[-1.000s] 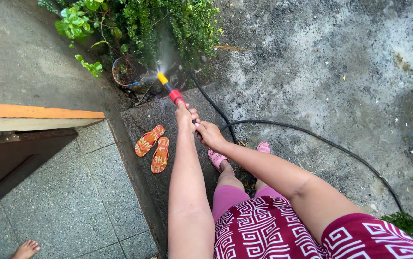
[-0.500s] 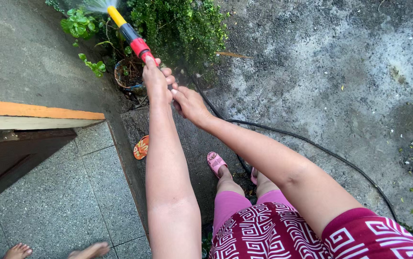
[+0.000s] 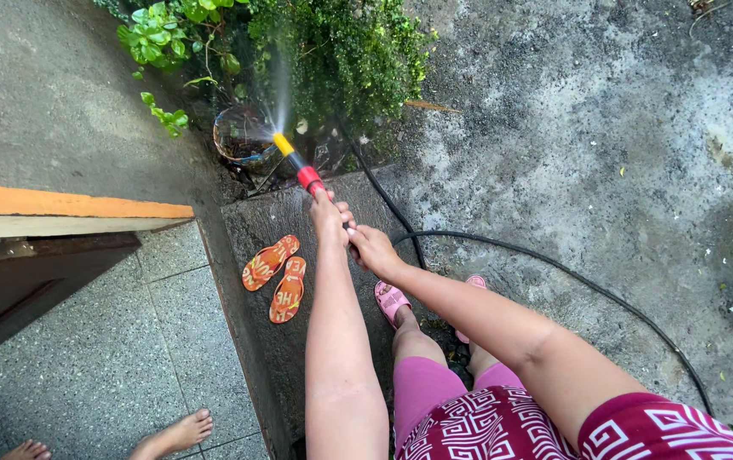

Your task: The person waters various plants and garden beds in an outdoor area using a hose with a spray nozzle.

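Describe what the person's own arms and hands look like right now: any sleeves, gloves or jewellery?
Both arms are bare along all that shows, with no sleeves in view. The left hand and right hand wear no gloves, and no watch, bracelet or ring is visible. Lower down, pink shorts and a maroon garment with a white geometric pattern.

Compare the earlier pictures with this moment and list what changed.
The hose nozzle, raised high into the foliage half a second ago, has come back down; its spray now passes over the plant pot. Left hand and right hand kept their grip. The orange flip-flops stayed put.
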